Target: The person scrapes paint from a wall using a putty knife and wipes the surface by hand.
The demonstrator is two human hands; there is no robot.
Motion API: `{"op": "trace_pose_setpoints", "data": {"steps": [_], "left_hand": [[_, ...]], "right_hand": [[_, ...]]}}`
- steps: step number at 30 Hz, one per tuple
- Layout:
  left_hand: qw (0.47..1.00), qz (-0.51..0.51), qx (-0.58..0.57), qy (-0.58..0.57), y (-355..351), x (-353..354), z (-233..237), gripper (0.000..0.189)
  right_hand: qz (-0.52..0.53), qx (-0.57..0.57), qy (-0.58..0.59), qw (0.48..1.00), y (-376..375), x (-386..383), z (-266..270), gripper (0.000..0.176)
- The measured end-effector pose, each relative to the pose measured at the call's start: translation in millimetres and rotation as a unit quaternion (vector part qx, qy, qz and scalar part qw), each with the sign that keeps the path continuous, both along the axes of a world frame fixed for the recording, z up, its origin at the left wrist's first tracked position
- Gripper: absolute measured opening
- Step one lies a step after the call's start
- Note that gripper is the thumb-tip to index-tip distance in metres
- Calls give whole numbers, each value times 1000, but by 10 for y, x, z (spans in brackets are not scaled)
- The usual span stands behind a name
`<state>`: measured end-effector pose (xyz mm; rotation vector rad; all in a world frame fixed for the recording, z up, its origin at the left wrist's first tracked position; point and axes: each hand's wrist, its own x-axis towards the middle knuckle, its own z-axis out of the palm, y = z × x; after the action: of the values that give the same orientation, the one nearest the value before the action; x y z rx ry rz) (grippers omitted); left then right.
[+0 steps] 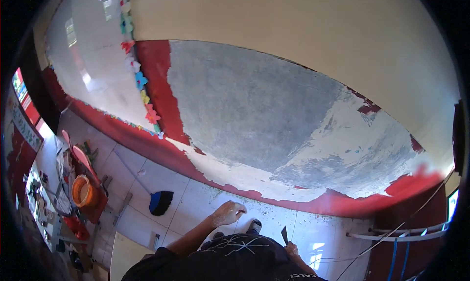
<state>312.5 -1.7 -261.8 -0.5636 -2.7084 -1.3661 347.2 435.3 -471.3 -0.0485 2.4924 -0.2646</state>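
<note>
My right hand (293, 248) is low in the head view, closed around a scraper (284, 235) whose dark blade points up toward the wall. My left hand (227, 214) is stretched forward over the tiled floor (196, 202) with its fingers curled together; I see nothing clearly in it. In front of me the wall (254, 119) has a large patch scraped down to grey plaster, with red paint (159, 90) left at its sides and along the bottom. White flakes lie on the floor at the wall's foot.
A broom with a blue head (160, 202) lies on the floor to the left. An orange bucket (82, 191) stands among clutter at far left. A whiteboard (93, 61) edged with paper flowers (137, 78) hangs left. A ladder (401, 232) and cables are at right.
</note>
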Motion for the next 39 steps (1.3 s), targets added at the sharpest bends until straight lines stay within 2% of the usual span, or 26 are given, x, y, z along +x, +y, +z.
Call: {"op": "trace_pose_setpoints", "data": {"steps": [2, 4, 5, 8, 9, 12, 14, 17, 19, 20, 21, 22, 23, 24, 26, 28, 31, 34, 35, 38, 39], "left_hand": [[999, 21, 8, -33, -109, 86, 88, 15], [995, 38, 1, -89, -224, 192, 157, 17], [993, 52, 13, -102, -284, 253, 111, 20], [988, 109, -27, -110, -412, 387, 63, 20], [988, 132, -24, -79, -441, 416, -18, 17], [984, 157, 80, 9, -459, 468, -111, 13], [986, 119, 106, 43, -450, 473, -110, 12], [982, 82, 169, 26, -382, 411, -75, 12], [979, 93, 180, -27, -269, 316, -2, 12], [978, 113, 165, -63, -194, 229, 81, 11], [975, 134, 149, -99, -106, 137, 149, 11], [964, 118, 216, -101, -3, 1, 127, 15], [948, 102, 282, -103, 111, -181, 46, 20], [929, 87, 345, -105, 223, -342, 35, 25], [895, 67, 421, -128, 420, -608, 475, 33], [859, 68, 484, -153, 570, -945, 831, 40], [811, 58, 570, -116, 796, -1392, 1340, 42], [795, 119, 590, -69, 1070, -1750, 1677, 47], [812, 135, 564, -72, 1137, -1855, 1804, 42], [751, -19, 638, -170, 1321, -2182, 2116, 36], [750, -10, 645, -143, 1398, -2318, 2104, 32]], "right_hand": [[-30, 4, -52, 998, 26, 8, 311, 36], [2, 0, -12, 1000, 134, -51, 157, 38], [14, -2, 9, 1000, 61, -53, 311, 39], [-95, -30, 12, 995, -336, -131, 880, 44], [-93, -37, 18, 995, -344, -163, 815, 45], [-82, -64, 52, 993, -456, -282, 607, 46], [-69, -84, 99, 989, -706, -352, 707, 45], [-73, -161, 98, 979, -1101, -566, 1063, 39], [-86, -235, 94, 964, -1238, -798, 949, 42], [-166, -311, 12, 936, -1446, -831, 1339, 45], [-210, -379, -1, 901, -1629, -879, 1580, 43], [-217, -440, -21, 871, -1780, -919, 1866, 40], [-178, -524, -10, 833, -1875, -952, 2058, 36], [-146, -555, 2, 819, -1956, -995, 2304, 34], [-81, -617, 22, 782, -2116, -1080, 2797, 32], [-125, -687, -36, 715, -2187, -1173, 3327, 31], [-60, -705, 41, 706, -2117, -1509, 3538, 31], [-45, -725, 17, 687, -1998, -1822, 3884, 31], [-39, -720, 21, 692, -1950, -1935, 3954, 31], [-13, -732, 45, 680, -1842, -2274, 4132, 31], [-15, -733, 56, 677, -1793, -2367, 4205, 31]]}}
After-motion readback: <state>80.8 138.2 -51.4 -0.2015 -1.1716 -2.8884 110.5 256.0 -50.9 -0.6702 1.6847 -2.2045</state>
